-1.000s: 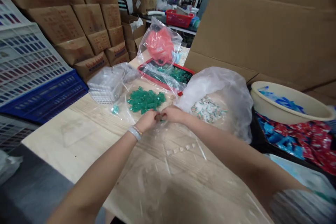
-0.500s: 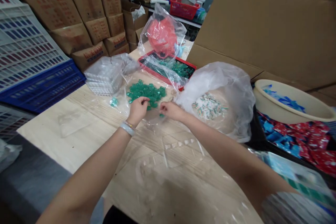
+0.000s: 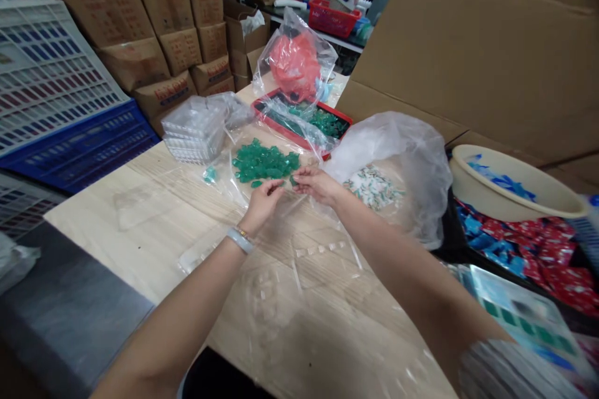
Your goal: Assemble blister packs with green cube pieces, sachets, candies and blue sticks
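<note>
From where I stand, the right hand [image 3: 319, 186] seems to have a small green piece [image 3: 293, 180] pinched between thumb and fingertips. The left hand [image 3: 263, 204] points its gathered fingertips towards it, just apart; whether they grip anything I cannot tell. The green pile [image 3: 264, 161] sits on the wooden table [image 3: 116, 224] right beyond both hands, presumably so that neither reaches far. The clear bag [image 3: 416, 143] gapes towards the right forearm, likely to leave its small white and coloured bits [image 3: 374, 187] within reach. The stacked clear boxes [image 3: 189, 128] and the red-rimmed tray [image 3: 281, 126] stand farther off, perhaps to free the near side.

Half a second ago the hands were wider apart and the right one lower, away from the pile. A clear plastic piece [image 3: 199, 254] now lies beside the left wrist, where I saw only wood.
</note>
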A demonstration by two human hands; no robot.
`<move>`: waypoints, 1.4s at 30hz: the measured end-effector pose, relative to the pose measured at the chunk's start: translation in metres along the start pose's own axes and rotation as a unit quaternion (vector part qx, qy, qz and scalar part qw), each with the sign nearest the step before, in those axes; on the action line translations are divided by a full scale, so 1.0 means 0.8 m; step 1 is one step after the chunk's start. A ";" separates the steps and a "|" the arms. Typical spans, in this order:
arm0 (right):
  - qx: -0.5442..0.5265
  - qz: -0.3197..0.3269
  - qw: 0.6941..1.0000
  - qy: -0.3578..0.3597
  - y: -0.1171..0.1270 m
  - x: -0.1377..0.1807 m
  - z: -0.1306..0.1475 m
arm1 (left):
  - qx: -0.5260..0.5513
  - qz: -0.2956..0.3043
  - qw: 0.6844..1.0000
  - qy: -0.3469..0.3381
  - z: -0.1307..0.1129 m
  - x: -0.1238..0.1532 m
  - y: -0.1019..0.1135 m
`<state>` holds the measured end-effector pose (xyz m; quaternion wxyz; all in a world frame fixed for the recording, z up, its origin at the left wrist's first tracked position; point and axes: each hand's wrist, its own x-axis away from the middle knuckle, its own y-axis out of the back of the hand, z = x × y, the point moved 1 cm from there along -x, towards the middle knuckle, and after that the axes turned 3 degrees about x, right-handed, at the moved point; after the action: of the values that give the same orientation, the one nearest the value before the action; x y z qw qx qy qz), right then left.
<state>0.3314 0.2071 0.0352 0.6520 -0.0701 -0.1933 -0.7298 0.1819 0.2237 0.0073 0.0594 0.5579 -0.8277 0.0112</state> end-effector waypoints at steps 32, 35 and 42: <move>0.105 -0.222 0.966 0.076 0.076 0.211 -0.117 | -0.127 0.180 0.973 -0.066 -0.011 0.115 -0.127; 0.369 -0.175 0.905 0.122 0.067 0.195 -0.125 | -0.069 0.182 0.981 0.015 0.010 0.109 -0.121; 0.556 -0.157 0.810 0.102 0.058 0.201 -0.126 | -0.053 0.191 0.979 0.049 0.014 0.107 -0.113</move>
<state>0.3691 0.0173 0.0087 0.4718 0.4102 -0.5071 -0.5933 0.2330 0.1093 0.0014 0.1256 0.3845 -0.9145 0.0057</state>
